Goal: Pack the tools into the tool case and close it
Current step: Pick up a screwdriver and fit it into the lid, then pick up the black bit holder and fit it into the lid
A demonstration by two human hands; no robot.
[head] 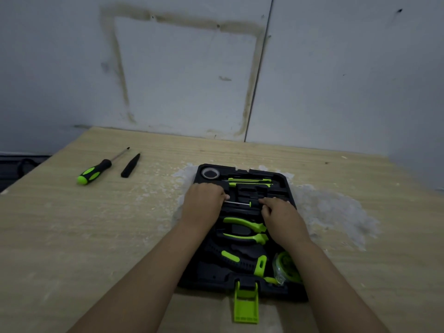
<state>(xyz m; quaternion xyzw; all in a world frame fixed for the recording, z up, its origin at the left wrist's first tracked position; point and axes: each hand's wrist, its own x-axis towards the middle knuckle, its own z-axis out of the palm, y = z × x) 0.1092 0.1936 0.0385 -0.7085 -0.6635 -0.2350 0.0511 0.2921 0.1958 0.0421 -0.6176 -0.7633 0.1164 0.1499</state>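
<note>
The case (242, 227) lies open near the tabletop's (96, 236) near edge, its long axis running from that edge toward the far one, a green latch (246, 302) hanging off its near rim. Both hands are over its middle, pressing a small screwdriver (237, 203) into a slot — the tool lies crosswise, along the case's short axis, its thin shaft pointing to the left hand (204, 201) and its handle under the right hand (280, 213).

The left hand's fingers are curled down over the shaft's tip; whether they pinch it or only press on it, I cannot tell. The right hand's fingers are bent over the handle end, and the grip itself is hidden under the knuckles.

Pliers (245, 230) already sit in the near half of the case, a tape measure (287, 264) in its near right corner.

Two tools remain out — a larger screwdriver (96, 170) and a black punch (131, 165), side by side near the far left corner of the tabletop, well apart from the case. Both point at a slant toward the far edge. The left hand is the nearer one, so that reach likely falls to it.
</note>
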